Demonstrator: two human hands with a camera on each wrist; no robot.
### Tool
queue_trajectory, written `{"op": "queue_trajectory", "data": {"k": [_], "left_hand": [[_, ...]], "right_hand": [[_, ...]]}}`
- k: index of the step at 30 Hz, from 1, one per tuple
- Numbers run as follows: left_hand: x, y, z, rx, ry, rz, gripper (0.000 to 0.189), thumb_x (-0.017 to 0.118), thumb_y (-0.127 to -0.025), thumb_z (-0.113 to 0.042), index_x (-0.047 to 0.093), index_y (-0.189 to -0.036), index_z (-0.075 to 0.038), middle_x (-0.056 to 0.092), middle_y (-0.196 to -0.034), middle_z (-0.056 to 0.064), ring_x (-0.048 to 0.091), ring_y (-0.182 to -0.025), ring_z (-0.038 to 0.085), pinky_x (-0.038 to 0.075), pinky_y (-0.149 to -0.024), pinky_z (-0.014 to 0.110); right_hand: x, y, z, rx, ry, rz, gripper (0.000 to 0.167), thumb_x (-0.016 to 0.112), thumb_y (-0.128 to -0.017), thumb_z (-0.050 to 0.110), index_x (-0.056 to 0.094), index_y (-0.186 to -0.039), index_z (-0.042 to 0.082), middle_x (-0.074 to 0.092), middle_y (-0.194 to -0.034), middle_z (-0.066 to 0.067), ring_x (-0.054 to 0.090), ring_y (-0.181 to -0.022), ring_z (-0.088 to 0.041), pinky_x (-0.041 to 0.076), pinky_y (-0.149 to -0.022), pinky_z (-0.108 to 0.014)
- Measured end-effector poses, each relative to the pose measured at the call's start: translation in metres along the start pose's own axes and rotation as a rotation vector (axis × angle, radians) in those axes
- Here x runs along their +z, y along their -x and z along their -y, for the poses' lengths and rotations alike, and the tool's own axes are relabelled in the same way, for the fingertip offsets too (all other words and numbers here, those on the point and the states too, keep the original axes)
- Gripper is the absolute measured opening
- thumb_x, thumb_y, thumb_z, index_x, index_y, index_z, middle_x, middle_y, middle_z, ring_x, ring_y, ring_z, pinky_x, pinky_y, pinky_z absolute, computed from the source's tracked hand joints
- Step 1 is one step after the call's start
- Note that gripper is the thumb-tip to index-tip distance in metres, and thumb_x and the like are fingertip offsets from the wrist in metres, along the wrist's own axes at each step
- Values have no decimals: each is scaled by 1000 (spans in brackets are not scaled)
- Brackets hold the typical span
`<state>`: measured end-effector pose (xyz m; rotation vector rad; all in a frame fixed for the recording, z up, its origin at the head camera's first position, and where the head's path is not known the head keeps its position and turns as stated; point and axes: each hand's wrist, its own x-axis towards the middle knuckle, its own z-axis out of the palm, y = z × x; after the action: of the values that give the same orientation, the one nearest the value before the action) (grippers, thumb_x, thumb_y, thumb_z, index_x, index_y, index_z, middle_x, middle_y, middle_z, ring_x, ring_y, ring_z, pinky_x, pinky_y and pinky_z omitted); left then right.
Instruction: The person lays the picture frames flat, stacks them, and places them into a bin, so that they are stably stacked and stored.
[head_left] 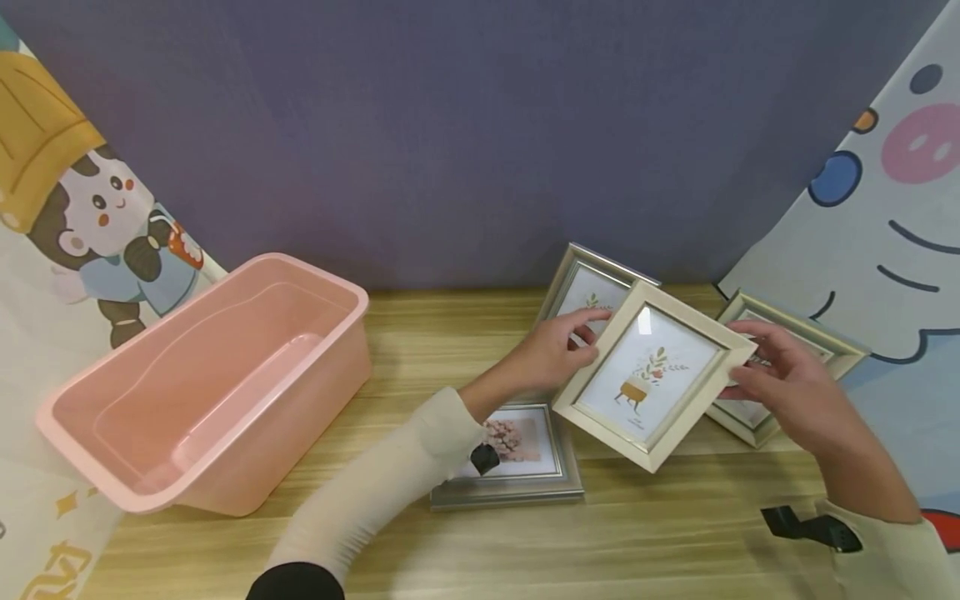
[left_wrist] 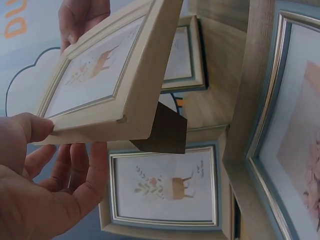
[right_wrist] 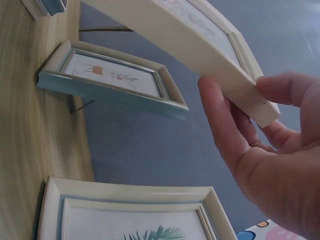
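Observation:
A cream picture frame [head_left: 649, 375] with a potted-plant print is held up, tilted, between both hands. My left hand [head_left: 558, 350] pinches its left edge, the thumb [left_wrist: 35, 127] at the front and the fingers bent behind. On the opposite edge, my right hand [head_left: 795, 387] grips with thumb and fingers on either side. A brown stand [left_wrist: 167, 131] juts from the frame's back in the left wrist view. Behind it, a similar frame [head_left: 558, 292] leans upright, partly covered. Another frame [head_left: 843, 354] stands behind my right hand. Below my left forearm is a frame [head_left: 566, 487] with a pink-flower picture.
A pink plastic bin [head_left: 330, 400] stands on the left of the wood-grain table [head_left: 405, 333]. A dark blue-grey panel [head_left: 450, 150] rises at the back. Cartoon-printed sheets [head_left: 885, 250] flank both sides.

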<state>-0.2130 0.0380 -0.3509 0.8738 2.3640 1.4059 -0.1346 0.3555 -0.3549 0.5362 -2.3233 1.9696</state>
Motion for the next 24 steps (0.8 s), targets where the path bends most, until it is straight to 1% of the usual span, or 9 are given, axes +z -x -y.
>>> {"op": "queue_trajectory", "data": {"k": [5,7,11,14,18,21,24], "left_hand": [[-8,3,1,-18,17,4,52,57,-102,-11,49,-152,-23,66,-113,5,67,-89,12,59,-69,22],[-11,3,2,-30,32,6,52,57,-102,-11,49,-152,-23,67,-114,6,67,-90,13,60,-70,23],[-18,5,2,-40,24,5,52,56,-101,-10,50,-151,-22,67,-116,9,68,-91,15,60,-69,23],[-24,7,2,-29,2,7,52,55,-100,-8,51,-151,-19,67,-115,11,67,-90,17,60,-67,23],[-31,9,2,-10,-50,14,49,55,-100,-9,54,-148,-17,68,-114,11,65,-92,17,58,-67,22],[-37,10,4,-7,-86,26,46,55,-100,-10,57,-146,-17,69,-113,9,64,-94,16,55,-69,20],[-42,12,5,-10,-92,51,45,54,-100,-9,58,-144,-16,70,-111,9,64,-94,16,56,-70,21]], "right_hand": [[6,-2,0,48,-1,-2,50,51,-97,-16,47,-142,7,58,-121,-2,73,-90,-12,63,-74,-27],[8,-3,0,47,-13,19,49,50,-98,-15,47,-141,8,56,-121,-2,73,-91,-12,62,-75,-26],[12,-6,-1,22,-89,94,45,45,-100,-16,46,-139,8,54,-122,-4,73,-94,-13,63,-78,-27],[16,-9,-2,17,-133,117,42,42,-101,-15,49,-136,6,56,-121,-4,71,-96,-13,63,-78,-29],[22,-11,-3,39,-134,131,40,42,-102,-12,54,-134,8,61,-116,-1,69,-96,-11,62,-76,-28],[26,-13,-5,45,-147,182,47,41,-102,-13,53,-141,10,61,-115,0,69,-96,-11,62,-75,-28],[28,-16,-6,47,-200,280,59,38,-100,-17,43,-152,12,59,-120,-2,70,-100,-14,63,-76,-32]]}}
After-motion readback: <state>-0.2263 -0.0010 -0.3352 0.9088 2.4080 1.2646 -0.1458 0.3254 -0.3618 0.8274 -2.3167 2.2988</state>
